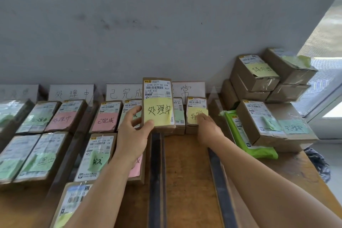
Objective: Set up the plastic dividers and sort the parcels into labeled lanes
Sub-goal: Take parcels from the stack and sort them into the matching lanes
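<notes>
My left hand [134,131] holds up a brown parcel [158,102] with a yellow note reading 处理中, raised above the table's middle. My right hand [208,128] rests its fingertips on a parcel with a yellow note [196,112] lying in the right-hand lane by the wall. Clear plastic dividers [156,172] [220,181] with dark bases run front to back and split the wooden table [185,172] into lanes. White lane cards [71,93] [123,93] [188,89] stand against the wall. Sorted parcels with pink and green notes [62,117] [106,116] fill the left lanes.
A stack of brown parcels [255,74] and more parcels [259,122] with a green mailer bag [240,135] sit at the table's right end. A grey wall stands behind. A window [325,83] lies to the right, beyond the table edge.
</notes>
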`<state>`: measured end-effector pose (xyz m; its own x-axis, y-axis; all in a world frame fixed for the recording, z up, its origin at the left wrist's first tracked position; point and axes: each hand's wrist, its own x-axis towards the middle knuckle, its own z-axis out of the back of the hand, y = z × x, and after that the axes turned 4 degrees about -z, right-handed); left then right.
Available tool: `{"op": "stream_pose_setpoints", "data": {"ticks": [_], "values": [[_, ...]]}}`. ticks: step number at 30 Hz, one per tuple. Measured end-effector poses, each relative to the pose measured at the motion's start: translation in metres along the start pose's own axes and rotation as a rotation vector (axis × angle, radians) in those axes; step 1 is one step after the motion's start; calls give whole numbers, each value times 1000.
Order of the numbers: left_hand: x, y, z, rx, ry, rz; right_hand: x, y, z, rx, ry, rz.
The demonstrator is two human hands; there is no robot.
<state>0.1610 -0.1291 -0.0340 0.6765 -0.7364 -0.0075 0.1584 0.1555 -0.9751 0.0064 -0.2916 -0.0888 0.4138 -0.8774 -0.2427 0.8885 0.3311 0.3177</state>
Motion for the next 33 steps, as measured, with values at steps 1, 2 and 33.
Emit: {"op": "stream_pose_setpoints", "data": {"ticks": [1,2,33], "values": [[-1,0,0,-2,5,0,-4,2,3,46,-16,-1],[-3,0,1,-3,8,0,-11,4,7,104,-42,7],[-212,-24,83,-19,-341,-47,-256,105,8,768,-97,399]]}}
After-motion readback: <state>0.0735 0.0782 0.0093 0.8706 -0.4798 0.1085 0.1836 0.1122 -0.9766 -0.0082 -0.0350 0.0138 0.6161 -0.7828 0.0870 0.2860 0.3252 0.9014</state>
